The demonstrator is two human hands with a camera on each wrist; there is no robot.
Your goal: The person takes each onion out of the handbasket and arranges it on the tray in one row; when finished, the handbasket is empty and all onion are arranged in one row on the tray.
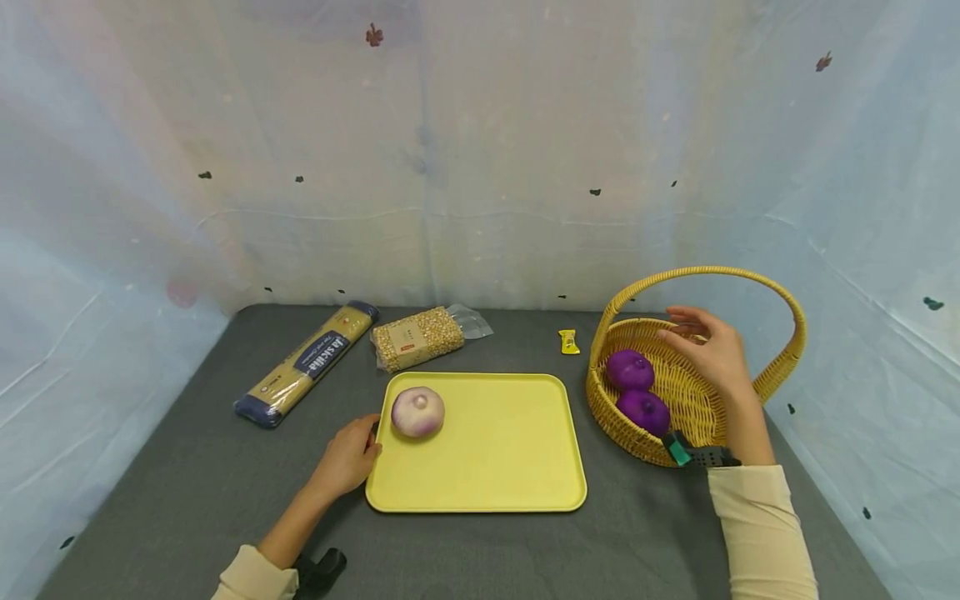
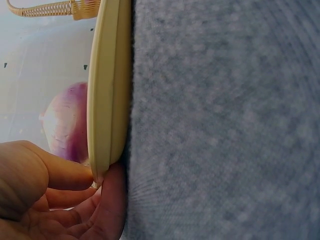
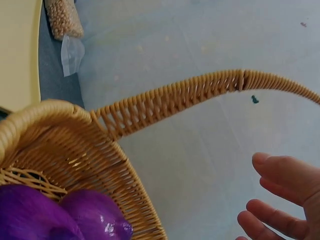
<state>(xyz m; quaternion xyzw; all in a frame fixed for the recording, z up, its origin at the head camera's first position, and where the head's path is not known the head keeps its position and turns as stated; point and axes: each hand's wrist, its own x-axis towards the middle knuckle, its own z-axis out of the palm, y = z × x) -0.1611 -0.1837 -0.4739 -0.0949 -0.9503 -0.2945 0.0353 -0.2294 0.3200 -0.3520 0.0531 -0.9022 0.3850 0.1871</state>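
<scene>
head: purple onions (image 1: 637, 390) under right hand (image 1: 708, 350)

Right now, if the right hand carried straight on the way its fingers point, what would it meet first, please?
Probably the upper purple onion in the basket: the right hand hovers open above, fingers aimed left and slightly down, though depth is unclear.

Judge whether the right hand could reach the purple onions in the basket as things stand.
Probably yes. The right hand hovers open over the basket, beneath its handle, and the two purple onions lie uncovered just below its fingers.
</scene>
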